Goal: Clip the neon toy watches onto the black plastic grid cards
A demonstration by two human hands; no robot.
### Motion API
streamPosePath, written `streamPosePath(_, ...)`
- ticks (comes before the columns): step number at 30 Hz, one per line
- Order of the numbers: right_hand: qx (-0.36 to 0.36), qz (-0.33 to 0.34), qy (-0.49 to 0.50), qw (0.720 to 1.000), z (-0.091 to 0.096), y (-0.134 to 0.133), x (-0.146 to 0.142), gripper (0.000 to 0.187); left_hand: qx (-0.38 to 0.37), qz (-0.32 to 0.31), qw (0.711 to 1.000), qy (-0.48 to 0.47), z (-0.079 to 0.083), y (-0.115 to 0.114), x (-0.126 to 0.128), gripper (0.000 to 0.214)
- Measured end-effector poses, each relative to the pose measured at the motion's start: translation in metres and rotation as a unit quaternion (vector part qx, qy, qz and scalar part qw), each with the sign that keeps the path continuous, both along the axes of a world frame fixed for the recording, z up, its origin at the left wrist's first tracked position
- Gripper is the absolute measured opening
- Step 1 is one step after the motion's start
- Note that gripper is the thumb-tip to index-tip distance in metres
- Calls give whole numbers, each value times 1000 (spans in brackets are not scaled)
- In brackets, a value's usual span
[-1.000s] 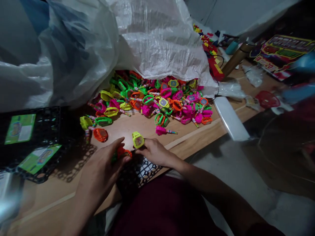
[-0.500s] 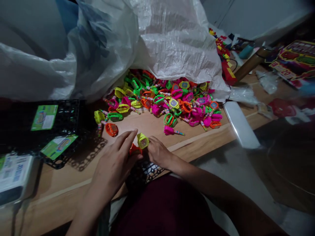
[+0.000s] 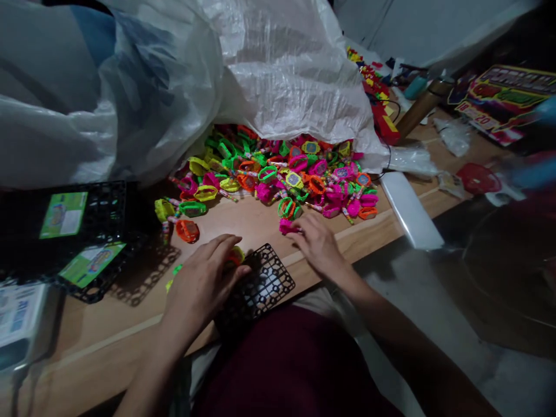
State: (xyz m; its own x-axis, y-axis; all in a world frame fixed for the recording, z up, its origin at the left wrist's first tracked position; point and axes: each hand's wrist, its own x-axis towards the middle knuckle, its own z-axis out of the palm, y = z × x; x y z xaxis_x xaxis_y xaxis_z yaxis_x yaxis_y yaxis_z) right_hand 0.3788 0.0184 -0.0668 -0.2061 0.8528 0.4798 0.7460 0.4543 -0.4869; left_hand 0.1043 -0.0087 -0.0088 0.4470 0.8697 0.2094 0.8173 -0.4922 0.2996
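Right hand (image 3: pixel 319 243) half open, fingers resting on a pink toy watch (image 3: pixel 286 226) at the edge of the toy-watch pile (image 3: pixel 269 179); left hand (image 3: pixel 200 284) curled over an orange toy watch (image 3: pixel 235 256) beside a black plastic grid (image 3: pixel 271 278), grip on either unclear.

Rm lighting dim, approx. low-level. Pale grey wall (image 3: pixel 438 29) upper rt, vertical seams visible. Grey concrete floor (image 3: pixel 395 284) lower rt, unswept appearance. Light-wood table (image 3: pixel 99 341) runs diag. across view, pale strip along edge.

Look at that shine: glossy moulded plastic on the neon toy watches (image 3: pixel 278 176), smooth pale wood (image 3: pixel 243 223) beneath, a crinkled woven plastic sack (image 3: pixel 291 75) above, and a matt black plastic grid (image 3: pixel 256 286)!
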Motion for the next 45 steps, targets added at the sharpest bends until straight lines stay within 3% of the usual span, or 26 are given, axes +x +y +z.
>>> streamPosePath(2, -47, -31, -25, 998, -2, 7, 24, 13, -6, 4, 1000, -2, 1, 0, -1, 61)
streamPosePath(5, -105, 13, -5, 994, -7, 10, 29, 13, -9, 15, 1000, -8, 0, 1, -3, 61)
streamPosePath(8, -142, 87, 98, 981, -7, 2, -1, 9, -9, 21, 1000, -15, -1, 0, -3, 64)
streamPosePath(11, -203, 131, 203, 949, -6, -7, -39, 12, -7, 23, 1000, -16, -1, 0, -3, 63)
streamPosePath(14, -240, 159, 222, 932, -12, -10, -63, 15, -5, 19, 999, -30, -3, 0, -3, 60)
streamPosePath(16, -226, 175, 192, 939, -20, -10, -68, 21, -9, 18, 999, -39, -3, 0, -3, 59)
streamPosePath(21, -102, 212, 69, 969, -44, -11, -70, 34, -23, 6, 998, -55, 2, -1, -4, 57)
streamPosePath(24, -90, 225, 21, 970, -47, -12, -76, 44, -25, -9, 999, -48, 7, 1, 1, 60)
streamPosePath(28, -123, 255, 8, 959, -27, -6, -71, 36, -13, 5, 1000, 18, 5, 6, 9, 60)
streamPosePath(30, -101, 250, 29, 963, -11, 3, -55, 25, -16, 15, 999, 31, 3, 7, 8, 59)
streamPosePath(32, -46, 184, 55, 980, 4, 16, -30, 20, -31, 18, 999, 25, 2, 7, 1, 57)
streamPosePath(34, 5, 73, 52, 996, 13, 31, -5, 22, -36, 25, 999, 19, 3, 6, -9, 55)
streamPosePath(37, 10, -17, -4, 1000, 9, 42, 16, 35, -31, 41, 999, 17, 6, 4, -18, 57)
streamPosePath(41, -35, 49, -12, 998, -2, 27, 4, 49, -44, 33, 998, -1, 9, 4, -16, 62)
streamPosePath(45, -28, 96, 41, 994, 11, 19, -11, 35, -70, 56, 996, -6, 10, 3, -11, 61)
